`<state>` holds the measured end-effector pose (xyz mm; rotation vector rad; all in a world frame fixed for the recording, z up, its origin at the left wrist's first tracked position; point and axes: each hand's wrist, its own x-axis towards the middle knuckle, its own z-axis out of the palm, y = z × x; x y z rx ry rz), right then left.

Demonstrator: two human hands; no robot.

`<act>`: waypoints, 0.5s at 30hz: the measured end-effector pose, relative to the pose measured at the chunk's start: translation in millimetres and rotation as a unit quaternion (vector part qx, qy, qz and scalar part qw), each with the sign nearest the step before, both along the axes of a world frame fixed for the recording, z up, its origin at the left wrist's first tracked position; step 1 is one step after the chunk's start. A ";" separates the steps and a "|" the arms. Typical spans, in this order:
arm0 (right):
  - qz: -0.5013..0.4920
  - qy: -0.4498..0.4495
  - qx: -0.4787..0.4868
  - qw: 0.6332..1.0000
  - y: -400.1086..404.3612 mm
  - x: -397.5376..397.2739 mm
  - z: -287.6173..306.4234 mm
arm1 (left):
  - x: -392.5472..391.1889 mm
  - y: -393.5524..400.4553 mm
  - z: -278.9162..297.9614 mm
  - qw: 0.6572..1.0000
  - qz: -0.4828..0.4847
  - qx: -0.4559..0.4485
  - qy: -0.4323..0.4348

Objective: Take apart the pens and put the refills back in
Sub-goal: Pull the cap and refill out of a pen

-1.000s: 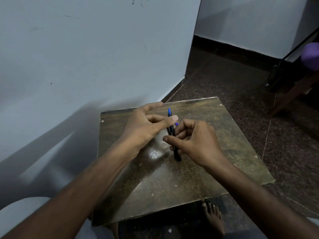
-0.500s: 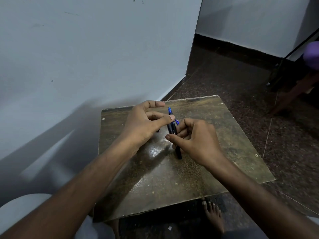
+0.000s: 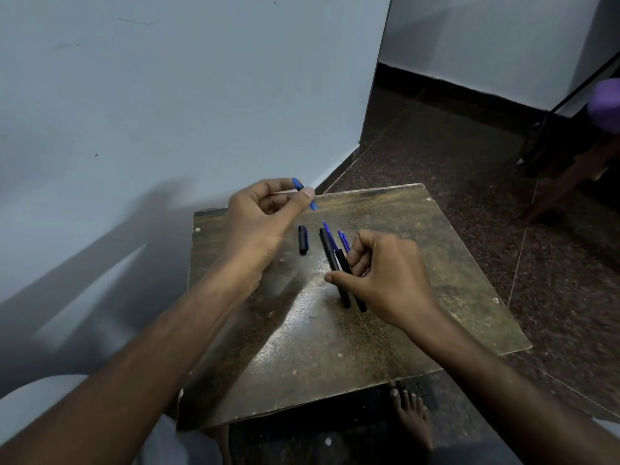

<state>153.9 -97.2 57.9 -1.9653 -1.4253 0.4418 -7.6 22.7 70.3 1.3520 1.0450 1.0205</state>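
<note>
My right hand [image 3: 385, 273] grips a bundle of black pens [image 3: 337, 263] held upright over the table, their thin blue refill tips [image 3: 343, 238] sticking out at the top. My left hand [image 3: 260, 216] is raised up and to the left of them, pinching a small blue cap [image 3: 303, 193] between thumb and fingers. A short black pen piece [image 3: 303, 239] lies loose on the table between my two hands.
The worn brown table [image 3: 436, 263] stands against a pale wall on the left. Dark speckled floor lies beyond it and to the right. A bare foot [image 3: 411, 417] shows under the near edge. Dark furniture legs and a purple object [image 3: 605, 105] stand at far right.
My left hand has pulled the blue cap off the pens and moved it up and left. The black piece now shows on the table. My right hand has stayed on the pens.
</note>
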 end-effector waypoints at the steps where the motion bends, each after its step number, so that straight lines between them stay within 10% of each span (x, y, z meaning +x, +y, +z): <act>1: 0.000 -0.016 -0.012 1.000 0.1 1.4 0.2 | -2.2 3.4 1.1 1.000 0.016 -0.001 0.004; 15: -0.012 -0.067 -0.014 0.998 1.9 4.1 0.9 | -1.5 -6.2 -19.9 0.922 -0.102 0.022 0.374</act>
